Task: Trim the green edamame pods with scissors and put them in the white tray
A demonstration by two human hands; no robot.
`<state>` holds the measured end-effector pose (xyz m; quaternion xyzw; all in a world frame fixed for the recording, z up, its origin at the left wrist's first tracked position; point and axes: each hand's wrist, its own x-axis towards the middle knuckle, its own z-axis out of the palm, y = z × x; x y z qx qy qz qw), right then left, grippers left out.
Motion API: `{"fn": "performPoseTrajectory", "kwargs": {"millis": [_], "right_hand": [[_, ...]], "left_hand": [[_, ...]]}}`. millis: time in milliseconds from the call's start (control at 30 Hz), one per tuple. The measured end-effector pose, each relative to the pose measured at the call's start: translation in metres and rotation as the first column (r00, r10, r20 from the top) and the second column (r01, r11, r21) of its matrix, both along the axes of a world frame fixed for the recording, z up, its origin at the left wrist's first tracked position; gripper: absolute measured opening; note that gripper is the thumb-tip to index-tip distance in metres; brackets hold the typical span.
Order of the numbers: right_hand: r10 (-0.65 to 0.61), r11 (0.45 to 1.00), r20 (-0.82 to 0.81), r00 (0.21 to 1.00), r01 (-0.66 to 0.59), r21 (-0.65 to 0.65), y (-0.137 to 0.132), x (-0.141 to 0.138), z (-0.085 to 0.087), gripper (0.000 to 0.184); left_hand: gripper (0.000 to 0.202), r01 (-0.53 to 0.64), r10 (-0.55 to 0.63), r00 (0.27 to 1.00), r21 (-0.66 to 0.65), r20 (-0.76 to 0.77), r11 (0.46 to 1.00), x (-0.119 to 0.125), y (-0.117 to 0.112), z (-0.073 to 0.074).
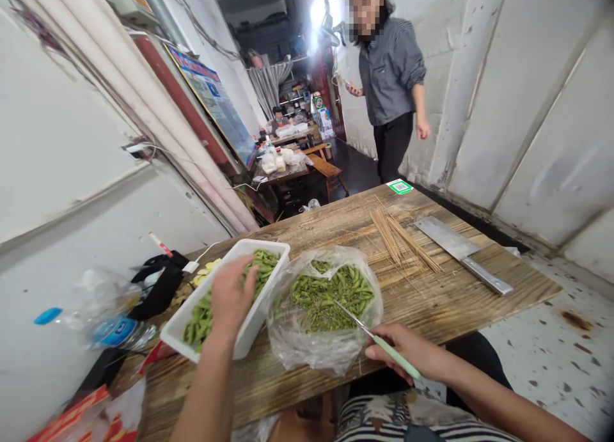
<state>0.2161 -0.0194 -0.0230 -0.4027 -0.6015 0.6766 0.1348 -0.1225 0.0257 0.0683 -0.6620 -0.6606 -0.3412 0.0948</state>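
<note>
My left hand (pixel 233 295) hovers over a white plastic tray (pixel 249 339) of green edamame pods (pixel 199 323). Its thumb stands apart from the fingers, slightly blurred, and no pod shows in it. To the right of the tray sits a clear plastic bag (pixel 307 355), its mouth spread wide around more pods and small green bits (pixel 330 295). My right hand (pixel 412 351) grips what look like scissors (pixel 396 357), seen edge-on, with a pale green handle and narrow metal blades. Their tip points into the bag, over the pods.
Thin wooden skewers (pixel 403 240) and a cleaver (pixel 451 240) lie on the wooden table (pixel 432 314). Plastic bottles (pixel 119 330) and a dark bag (pixel 160 279) crowd the left side. Beyond the table stands a person (pixel 391 77) holding a phone; another sits farther back.
</note>
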Motion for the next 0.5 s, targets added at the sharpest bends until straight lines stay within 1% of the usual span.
{"fn": "performPoseTrajectory", "kwargs": {"millis": [33, 67, 100, 133, 167, 200, 233, 267, 333, 367, 433, 467, 500], "right_hand": [[-0.013, 1.000, 0.001, 1.000, 0.013, -0.008, 0.001, 0.000, 0.001, 0.037], [-0.023, 1.000, -0.005, 1.000, 0.023, -0.015, 0.001, -0.001, 0.003, 0.037], [-0.030, 0.999, -0.015, 0.999, 0.030, -0.019, 0.002, -0.001, 0.005, 0.038], [-0.035, 0.999, -0.025, 0.999, 0.035, -0.021, 0.002, -0.001, 0.007, 0.038], [-0.039, 0.999, -0.030, 0.999, 0.038, -0.023, 0.002, 0.000, 0.009, 0.039], [-0.042, 0.999, -0.029, 0.999, 0.042, -0.025, 0.002, 0.000, 0.010, 0.040], [-0.045, 0.999, -0.023, 0.999, 0.044, -0.025, 0.002, 0.001, 0.010, 0.040], [-0.046, 0.999, -0.013, 0.999, 0.046, -0.026, 0.002, 0.001, 0.010, 0.040], [-0.047, 0.999, 0.006, 0.999, 0.047, -0.024, 0.001, 0.003, 0.008, 0.039], [-0.044, 0.999, 0.014, 0.999, 0.045, -0.019, 0.000, 0.003, 0.008, 0.039], [-0.038, 0.999, 0.026, 0.999, 0.038, -0.002, 0.000, 0.004, 0.007, 0.040], [-0.034, 0.999, 0.035, 0.999, 0.034, 0.012, 0.000, 0.005, 0.008, 0.041], [-0.028, 0.999, 0.047, 0.998, 0.026, 0.028, 0.000, 0.005, 0.009, 0.042]], "left_hand": [[0.024, 0.124, -0.120, 0.991, -0.082, 0.055, 0.989, 0.016, -0.001, -0.011], [0.020, 0.243, -0.222, 0.967, -0.188, 0.128, 0.952, 0.032, -0.002, -0.023], [0.017, 0.345, -0.299, 0.934, -0.287, 0.194, 0.894, 0.047, -0.003, -0.037], [0.015, 0.416, -0.348, 0.906, -0.360, 0.240, 0.835, 0.061, -0.002, -0.050], [0.015, 0.461, -0.382, 0.886, -0.424, 0.261, 0.779, 0.072, -0.001, -0.063], [0.015, 0.469, -0.386, 0.883, -0.475, 0.266, 0.745, 0.080, 0.000, -0.075], [0.016, 0.450, -0.369, 0.893, -0.513, 0.257, 0.731, 0.086, 0.002, -0.085], [0.016, 0.419, -0.341, 0.908, -0.540, 0.243, 0.730, 0.090, 0.005, -0.093], [0.012, 0.357, -0.280, 0.934, -0.558, 0.221, 0.749, 0.092, 0.009, -0.102], [0.010, 0.340, -0.264, 0.940, -0.559, 0.214, 0.756, 0.092, 0.010, -0.104], [0.008, 0.361, -0.260, 0.931, -0.544, 0.256, 0.757, 0.092, 0.009, -0.105], [0.008, 0.391, -0.250, 0.914, -0.525, 0.321, 0.756, 0.092, 0.008, -0.104], [0.010, 0.430, -0.230, 0.880, -0.496, 0.415, 0.754, 0.093, 0.005, -0.103]]}}
